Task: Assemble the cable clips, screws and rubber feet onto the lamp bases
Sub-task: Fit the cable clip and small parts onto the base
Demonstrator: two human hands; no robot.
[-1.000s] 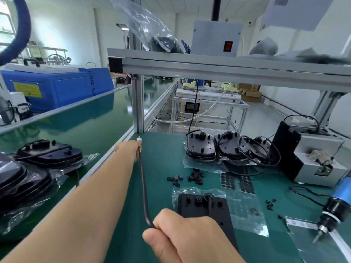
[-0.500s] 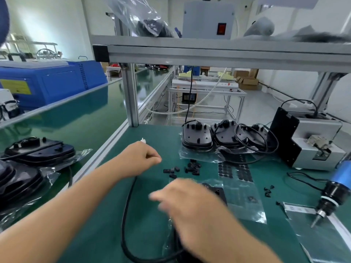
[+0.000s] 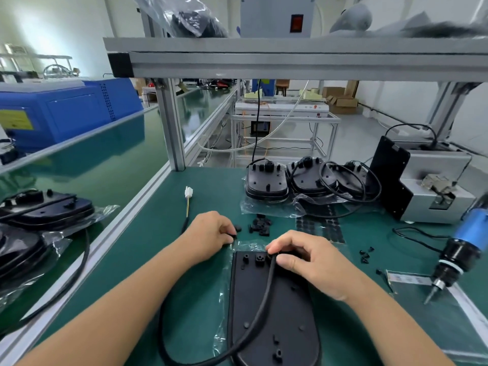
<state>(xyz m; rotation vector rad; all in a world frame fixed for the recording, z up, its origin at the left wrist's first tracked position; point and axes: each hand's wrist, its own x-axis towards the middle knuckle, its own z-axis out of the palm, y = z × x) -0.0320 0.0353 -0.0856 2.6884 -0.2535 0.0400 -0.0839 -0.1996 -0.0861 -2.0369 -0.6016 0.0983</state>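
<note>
A black lamp base point(image 3: 274, 307) lies underside up on a clear plastic bag in front of me. Its black cable point(image 3: 264, 305) runs across the base, loops off the near left and ends in a white connector point(image 3: 188, 192) lying on the mat. My right hand point(image 3: 309, 262) pinches the cable at the far end of the base. My left hand point(image 3: 211, 235) pinches a small black cable clip point(image 3: 233, 235) just left of the base's far corner. More black clips point(image 3: 260, 225) lie in a loose pile beyond. A sheet of black rubber feet point(image 3: 320, 225) lies to their right.
Three more lamp bases point(image 3: 266, 182) with coiled cables sit at the back of the green mat. A grey screw feeder point(image 3: 433, 191) stands at the right, a blue electric screwdriver point(image 3: 456, 249) hangs near it. Loose black screws point(image 3: 365, 254) lie right of my hand. Bagged bases point(image 3: 42, 210) rest on the left conveyor.
My left hand let go of the cable's connector end, which now lies on the mat, and came to the clips. My right hand moved to the base's far end and pinches the cable there.
</note>
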